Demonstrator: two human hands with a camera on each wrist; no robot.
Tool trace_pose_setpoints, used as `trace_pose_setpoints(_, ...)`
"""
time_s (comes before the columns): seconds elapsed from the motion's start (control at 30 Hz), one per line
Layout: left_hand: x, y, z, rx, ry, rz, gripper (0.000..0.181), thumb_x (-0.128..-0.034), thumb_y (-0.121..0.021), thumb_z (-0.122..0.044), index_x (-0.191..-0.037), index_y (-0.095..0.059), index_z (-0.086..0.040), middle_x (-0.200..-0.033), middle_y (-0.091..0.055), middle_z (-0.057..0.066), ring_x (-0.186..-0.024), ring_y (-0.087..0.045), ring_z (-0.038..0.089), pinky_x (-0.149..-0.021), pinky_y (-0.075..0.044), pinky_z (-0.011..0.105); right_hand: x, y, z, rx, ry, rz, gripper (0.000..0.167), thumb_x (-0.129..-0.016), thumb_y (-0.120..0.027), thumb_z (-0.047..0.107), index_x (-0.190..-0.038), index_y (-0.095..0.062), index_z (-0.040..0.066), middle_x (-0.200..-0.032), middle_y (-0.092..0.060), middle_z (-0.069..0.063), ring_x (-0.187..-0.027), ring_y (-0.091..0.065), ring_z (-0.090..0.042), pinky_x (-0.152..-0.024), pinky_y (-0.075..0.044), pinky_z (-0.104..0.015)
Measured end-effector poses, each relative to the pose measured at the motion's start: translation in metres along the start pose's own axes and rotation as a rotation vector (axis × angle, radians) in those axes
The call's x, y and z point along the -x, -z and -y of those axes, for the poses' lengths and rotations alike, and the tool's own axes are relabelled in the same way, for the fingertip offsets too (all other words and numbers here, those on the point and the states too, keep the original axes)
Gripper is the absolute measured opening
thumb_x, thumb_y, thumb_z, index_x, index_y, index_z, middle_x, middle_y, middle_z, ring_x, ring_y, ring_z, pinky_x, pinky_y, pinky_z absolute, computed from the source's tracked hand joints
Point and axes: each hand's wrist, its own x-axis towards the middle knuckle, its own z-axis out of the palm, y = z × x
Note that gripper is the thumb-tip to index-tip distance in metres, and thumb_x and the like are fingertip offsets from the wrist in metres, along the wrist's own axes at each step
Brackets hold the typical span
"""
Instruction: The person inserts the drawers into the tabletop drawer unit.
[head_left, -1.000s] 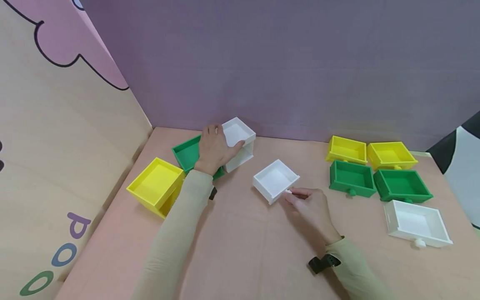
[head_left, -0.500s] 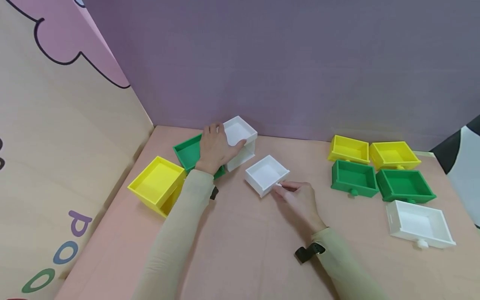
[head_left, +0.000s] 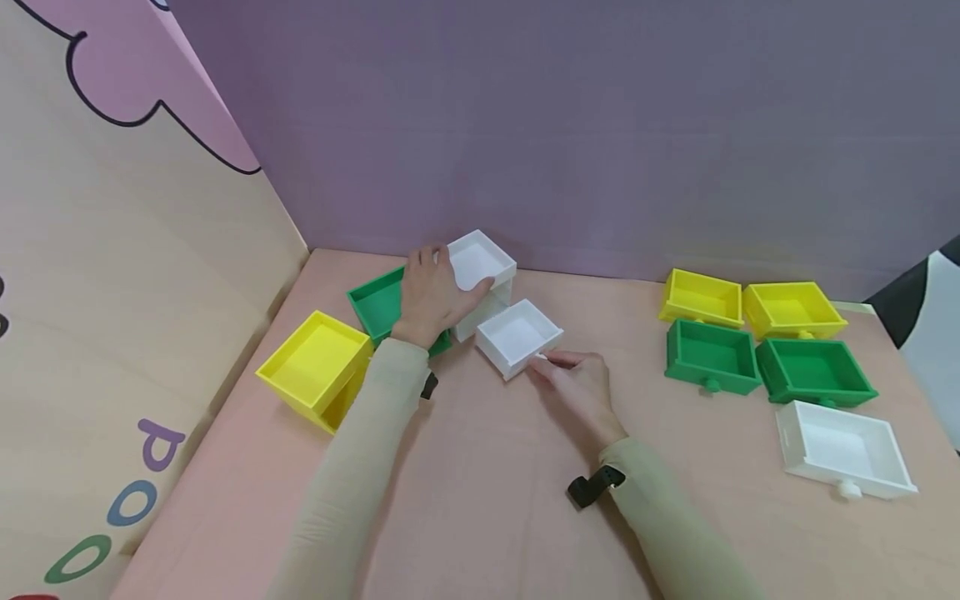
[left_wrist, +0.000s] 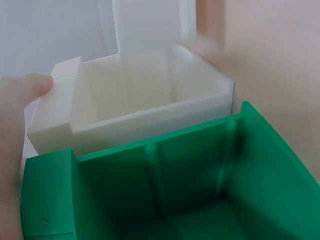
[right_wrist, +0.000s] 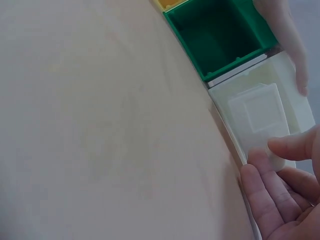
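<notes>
A small white drawer [head_left: 519,332] is angled just in front of a white open-fronted cabinet [head_left: 481,260]. My right hand [head_left: 576,387] pinches the drawer's knob between thumb and fingers; the right wrist view shows the drawer front [right_wrist: 260,107] up against the cabinet opening. How far the drawer is inside cannot be told. My left hand [head_left: 433,302] rests over the tops of the white cabinet and a green cabinet [head_left: 377,304], its thumb extended onto the white one. In the left wrist view the green cabinet's opening [left_wrist: 165,185] stands beside the white cabinet [left_wrist: 55,107].
A yellow cabinet [head_left: 315,362] stands at the left, touching the green one. On the right lie yellow drawers [head_left: 701,297], green drawers [head_left: 712,354] and another white drawer [head_left: 846,446], grouped on the pink tabletop [head_left: 480,483]. A purple-grey wall [head_left: 570,142] rises behind.
My right hand has moved left and slightly away from me, carrying the white drawer from apart on the right up to the white cabinet. The left hand has stayed in place.
</notes>
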Motion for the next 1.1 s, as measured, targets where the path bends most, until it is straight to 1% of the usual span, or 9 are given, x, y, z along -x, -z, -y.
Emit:
trace_pose_setpoints(0.1,0.0,0.0,0.0,-0.006,0.001,-0.001,0.098,-0.0957,-0.052,-0.073,-0.154,-0.046,0.005,-0.152,-0.051,0.024,-0.14,-0.045,0.037,-0.118,-0.042,0.047,-0.003,-0.007,0.003,-0.032,-0.012,0.0,0.028,-0.089,-0.084,0.031,-0.108,-0.086,0.01,-0.106,-0.083,-0.006,-0.099,-0.072,-0.009,-0.093,-0.052,-0.021)
trace_pose_setpoints(0.17,0.0,0.0,0.0,-0.008,-0.003,-0.003,0.098,-0.0958,-0.052,-0.073,-0.154,-0.046,0.005,-0.152,-0.051,0.024,-0.139,-0.045,0.037,-0.118,-0.042,0.047,-0.004,-0.011,0.005,-0.046,-0.019,0.001,0.028,-0.089,-0.084,0.03,-0.108,-0.086,0.009,-0.107,-0.083,-0.007,-0.099,-0.072,-0.009,-0.093,-0.053,-0.021)
trace_pose_setpoints(0.23,0.001,0.0,0.0,-0.006,-0.006,-0.008,0.098,-0.0956,-0.053,-0.073,-0.155,-0.046,0.005,-0.152,-0.051,0.024,-0.139,-0.045,0.037,-0.118,-0.042,0.047,-0.005,-0.014,0.007,-0.05,-0.02,0.002,0.029,-0.089,-0.084,0.029,-0.109,-0.085,0.008,-0.111,-0.082,-0.009,-0.104,-0.072,-0.012,-0.095,-0.054,-0.024)
trace_pose_setpoints(0.33,0.002,0.0,0.0,-0.001,-0.011,-0.015,0.098,-0.0957,-0.054,-0.072,-0.154,-0.046,0.005,-0.151,-0.052,0.024,-0.139,-0.045,0.037,-0.118,-0.042,0.047,-0.006,-0.019,0.008,-0.044,-0.01,-0.001,0.031,-0.088,-0.085,0.028,-0.111,-0.085,0.006,-0.116,-0.081,-0.012,-0.114,-0.071,-0.018,-0.102,-0.054,-0.032)
trace_pose_setpoints(0.43,0.002,-0.001,0.0,0.005,-0.011,-0.018,0.098,-0.0959,-0.054,-0.072,-0.154,-0.046,0.006,-0.151,-0.052,0.024,-0.138,-0.046,0.037,-0.118,-0.042,0.048,-0.008,-0.023,0.009,-0.035,0.004,-0.013,0.032,-0.089,-0.085,0.028,-0.111,-0.084,0.005,-0.118,-0.081,-0.014,-0.118,-0.071,-0.022,-0.105,-0.053,-0.036)
trace_pose_setpoints(0.6,0.002,-0.001,0.0,0.003,-0.012,-0.016,0.098,-0.0957,-0.054,-0.073,-0.154,-0.046,0.006,-0.15,-0.052,0.025,-0.138,-0.046,0.038,-0.118,-0.042,0.047,-0.008,-0.028,0.01,-0.048,-0.002,-0.027,0.031,-0.09,-0.084,0.027,-0.112,-0.084,0.004,-0.118,-0.08,-0.015,-0.121,-0.07,-0.023,-0.109,-0.053,-0.04)
trace_pose_setpoints(0.73,0.002,-0.002,0.001,0.002,-0.006,-0.014,0.099,-0.0952,-0.054,-0.074,-0.154,-0.046,0.006,-0.151,-0.052,0.025,-0.139,-0.046,0.038,-0.118,-0.041,0.047,-0.009,-0.03,0.012,-0.054,-0.009,-0.027,0.03,-0.09,-0.083,0.028,-0.11,-0.084,0.006,-0.117,-0.081,-0.013,-0.12,-0.07,-0.023,-0.109,-0.052,-0.04)
trace_pose_setpoints(0.87,0.001,-0.002,0.002,0.005,0.005,-0.014,0.099,-0.0951,-0.054,-0.074,-0.155,-0.046,0.005,-0.154,-0.051,0.024,-0.141,-0.046,0.037,-0.119,-0.041,0.047,-0.012,-0.032,0.013,-0.053,0.016,-0.044,0.03,-0.09,-0.082,0.029,-0.11,-0.085,0.007,-0.116,-0.081,-0.013,-0.12,-0.07,-0.024,-0.11,-0.051,-0.041)
trace_pose_setpoints(1.1,-0.001,-0.004,0.002,0.013,0.006,-0.007,0.1,-0.0951,-0.053,-0.074,-0.156,-0.045,0.005,-0.154,-0.051,0.024,-0.142,-0.045,0.037,-0.12,-0.042,0.048,-0.011,-0.037,0.01,-0.053,0.037,-0.085,0.028,-0.091,-0.081,0.028,-0.109,-0.085,0.007,-0.116,-0.081,-0.012,-0.122,-0.07,-0.024,-0.113,-0.05,-0.045)
